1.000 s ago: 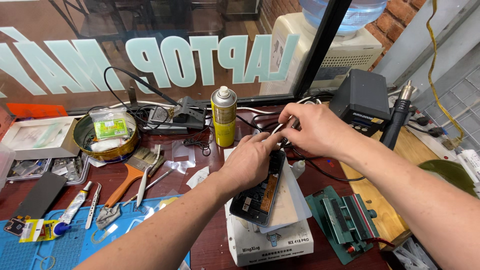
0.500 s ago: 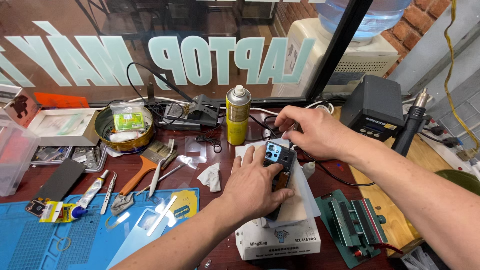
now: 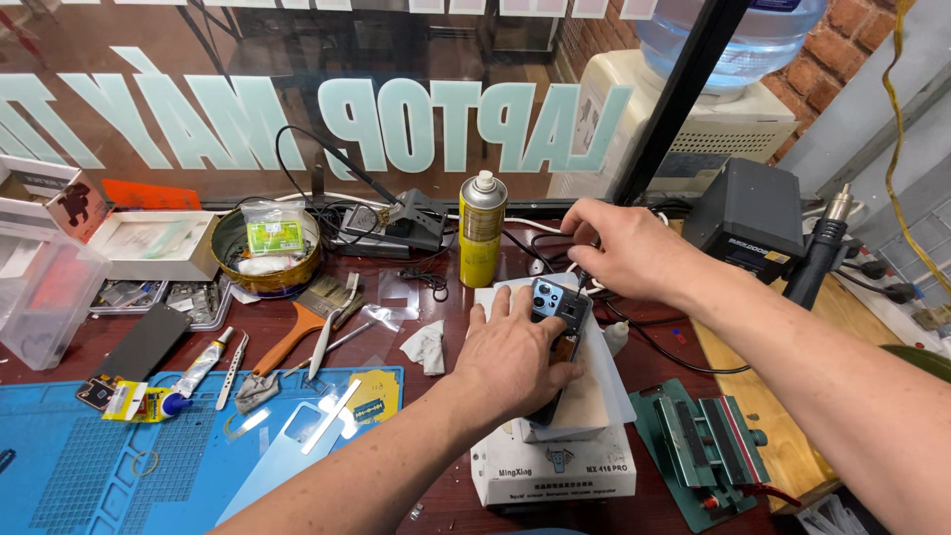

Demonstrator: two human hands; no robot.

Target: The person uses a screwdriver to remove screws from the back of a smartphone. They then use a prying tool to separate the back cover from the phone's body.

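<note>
A: Left hand [image 3: 515, 347]?
B: Now flat, pinning the dark opened smartphone [image 3: 557, 315] onto the white heating-pad box [image 3: 555, 466]; previously cupped over it.
A: Right hand [image 3: 624, 248]?
B: Shifted beyond the phone, fingers pinching black cables [image 3: 555, 243]. Phone steadied.

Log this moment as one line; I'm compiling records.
left hand: pressing phone on white box | right hand: at cables behind phone

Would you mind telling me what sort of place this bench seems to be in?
Most likely a small electronics repair shop. The left hand presses an opened phone on a white heating pad unit, a soldering iron in its stand sits behind, and a blue repair mat carries small tools.
</note>
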